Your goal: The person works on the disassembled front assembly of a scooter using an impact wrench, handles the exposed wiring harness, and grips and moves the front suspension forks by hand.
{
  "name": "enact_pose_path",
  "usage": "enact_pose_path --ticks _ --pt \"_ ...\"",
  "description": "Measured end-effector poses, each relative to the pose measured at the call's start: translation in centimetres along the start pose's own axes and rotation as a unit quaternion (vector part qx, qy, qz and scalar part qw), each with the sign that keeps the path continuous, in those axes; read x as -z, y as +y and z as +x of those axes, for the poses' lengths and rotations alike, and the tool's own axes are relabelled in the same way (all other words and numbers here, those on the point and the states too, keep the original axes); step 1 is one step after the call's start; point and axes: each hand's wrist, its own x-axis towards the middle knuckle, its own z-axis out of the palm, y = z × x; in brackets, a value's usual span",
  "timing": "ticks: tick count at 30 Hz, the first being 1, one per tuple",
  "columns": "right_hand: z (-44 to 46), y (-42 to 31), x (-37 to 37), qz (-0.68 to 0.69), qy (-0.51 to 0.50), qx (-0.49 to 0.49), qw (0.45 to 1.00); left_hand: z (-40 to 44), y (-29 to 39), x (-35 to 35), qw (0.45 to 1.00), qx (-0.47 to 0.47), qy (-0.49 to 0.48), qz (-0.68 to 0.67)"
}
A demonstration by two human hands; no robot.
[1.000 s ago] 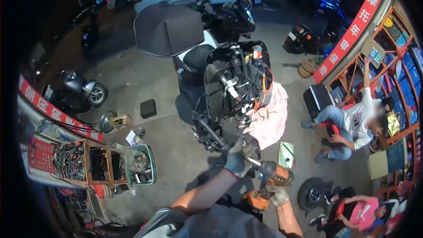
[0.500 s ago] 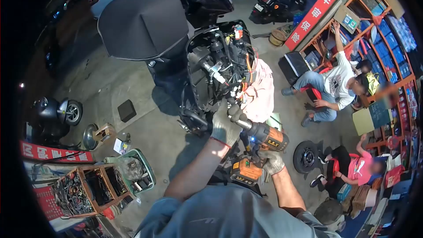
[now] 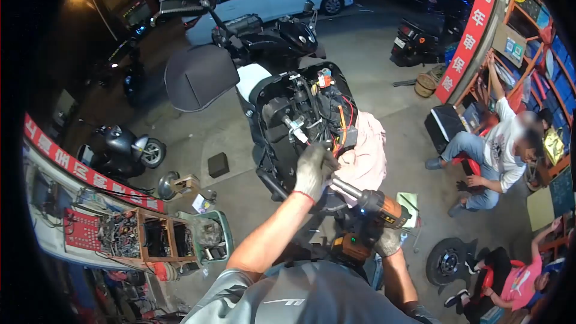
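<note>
The work looks partway through: the black motor scooter (image 3: pixel 259 144) at the centre of the frame stands with its body opened up, and the tangled wiring (image 3: pixel 330 123) inside lies bare, a white connector (image 3: pixel 300 135) among it. A pink cloth (image 3: pixel 367 147) is draped over the right side of the opening. No cover closes that cavity, so refitting appears undone; whether any fastener is loose or tight is too small to tell. Below centre, the gloved right hand (image 3: pixel 389 242) grips the orange-and-black cordless power driver (image 3: pixel 379 206) by its handle, the long metal nose pointing up-left. The gloved left hand (image 3: pixel 313 171) is curled near that nose, at the cavity's lower edge; I cannot tell whether it grasps anything. A wheel (image 3: pixel 449 261) lies at lower right.
</note>
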Motion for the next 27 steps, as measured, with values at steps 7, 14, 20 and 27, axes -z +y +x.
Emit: enact_pose_path --ticks 7,14,20,27 --pt "-0.5 0.8 4.4 -0.079 0.039 0.055 0.995 16.1 5.4 6.9 0.793 -0.258 0.133 0.536" --pt "-1.6 1.4 5.0 -0.301 0.041 0.111 0.946 22.2 9.0 6.7 0.601 -0.273 0.136 0.739" --pt "-1.0 2.3 4.6 -0.191 0.064 0.044 0.978 22.1 9.9 5.3 0.514 -0.185 0.111 0.830" --pt "0.2 3.3 5.4 -0.127 0.103 0.063 0.984 25.6 8.8 7.2 0.523 -0.148 0.108 0.833"
